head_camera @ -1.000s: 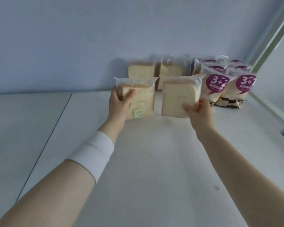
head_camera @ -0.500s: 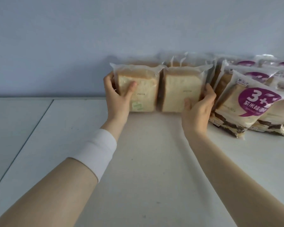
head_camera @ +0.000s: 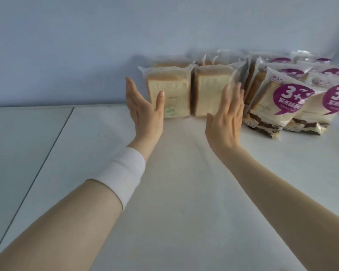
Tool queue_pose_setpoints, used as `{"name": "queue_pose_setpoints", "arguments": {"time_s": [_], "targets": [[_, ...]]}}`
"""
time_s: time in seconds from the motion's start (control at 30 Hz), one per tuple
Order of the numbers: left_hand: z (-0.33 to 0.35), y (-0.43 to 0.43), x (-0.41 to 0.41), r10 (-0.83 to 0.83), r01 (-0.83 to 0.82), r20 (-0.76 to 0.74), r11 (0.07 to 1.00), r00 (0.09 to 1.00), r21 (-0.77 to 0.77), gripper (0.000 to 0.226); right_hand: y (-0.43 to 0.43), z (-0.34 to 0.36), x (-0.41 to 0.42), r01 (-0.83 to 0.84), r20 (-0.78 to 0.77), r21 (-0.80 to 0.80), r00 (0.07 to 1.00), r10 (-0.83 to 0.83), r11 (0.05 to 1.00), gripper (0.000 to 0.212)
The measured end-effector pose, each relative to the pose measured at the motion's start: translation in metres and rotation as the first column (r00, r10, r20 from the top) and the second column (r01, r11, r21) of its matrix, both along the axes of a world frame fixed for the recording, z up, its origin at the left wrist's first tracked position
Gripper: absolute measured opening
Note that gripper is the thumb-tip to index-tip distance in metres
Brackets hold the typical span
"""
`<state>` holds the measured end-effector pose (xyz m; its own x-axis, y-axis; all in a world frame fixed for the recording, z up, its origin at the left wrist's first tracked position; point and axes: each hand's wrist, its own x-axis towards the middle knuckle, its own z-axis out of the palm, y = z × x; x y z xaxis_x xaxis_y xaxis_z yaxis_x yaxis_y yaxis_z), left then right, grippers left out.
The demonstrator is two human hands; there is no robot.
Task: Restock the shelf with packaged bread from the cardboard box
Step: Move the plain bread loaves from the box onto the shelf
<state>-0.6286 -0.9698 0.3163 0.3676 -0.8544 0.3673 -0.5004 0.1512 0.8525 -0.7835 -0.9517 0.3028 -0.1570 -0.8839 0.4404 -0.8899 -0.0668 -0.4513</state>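
Observation:
Two clear packs of white sliced bread stand upright side by side on the white shelf (head_camera: 174, 192): the left pack (head_camera: 174, 90) with a green sticker, the right pack (head_camera: 211, 90) beside it. More white bread packs (head_camera: 170, 64) stand behind them against the wall. My left hand (head_camera: 145, 108) is just left of and in front of the left pack, fingers spread, holding nothing. My right hand (head_camera: 226, 116) is spread flat in front of the right pack's lower right corner, empty. The cardboard box is out of view.
Several purple-labelled bread packs (head_camera: 282, 102) lean in rows at the right, touching the right white pack. A pale blue wall (head_camera: 106, 45) closes the back. A seam (head_camera: 47, 145) divides the shelf; the left panel is bare.
Both hands set the two bread packs down in front of the back row, then let go and drew back slightly with fingers spread.

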Motion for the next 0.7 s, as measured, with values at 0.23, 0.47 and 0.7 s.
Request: {"name": "queue_pose_setpoints", "arguments": {"time_s": [0.23, 0.47, 0.7], "targets": [[0.012, 0.094, 0.004, -0.344, 0.261, 0.84, 0.932, 0.421, 0.251, 0.057, 0.107, 0.024, -0.012, 0.078, -0.516, 0.292, 0.852, 0.088, 0.953, 0.058], [0.041, 0.22, -0.054, -0.591, 0.323, 0.805, 0.771, 0.046, 0.548, 0.046, 0.266, 0.042, -0.055, 0.292, -0.553, 0.495, 0.832, 0.038, 0.818, 0.047], [0.051, 0.347, -0.184, -0.523, 0.559, 0.84, 0.657, -0.144, 0.505, 0.039, 0.423, 0.048, -0.153, 0.476, -0.543, 0.545, 0.828, -0.142, 0.691, 0.044]]}}
